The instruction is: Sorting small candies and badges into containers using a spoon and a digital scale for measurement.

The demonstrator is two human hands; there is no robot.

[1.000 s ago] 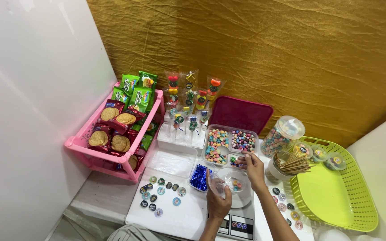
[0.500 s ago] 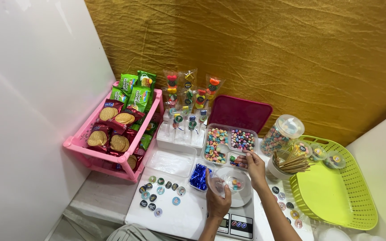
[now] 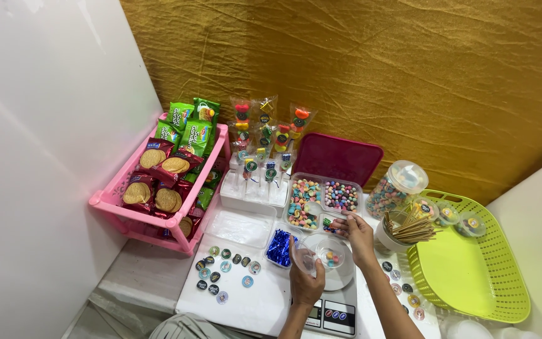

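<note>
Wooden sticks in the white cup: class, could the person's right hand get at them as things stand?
Probably yes. The right hand is at the candy tray, and the sticks stand just beside it in their cup, with nothing between them.

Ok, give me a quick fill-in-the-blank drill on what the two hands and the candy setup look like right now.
1. The left hand holds a small clear plastic ____.
2. The round clear cup with a few candies sits on a kitchen ____.
3. The right hand reaches at the divided candy box with the ____ lid.

Missing: lid; scale; pink
</note>
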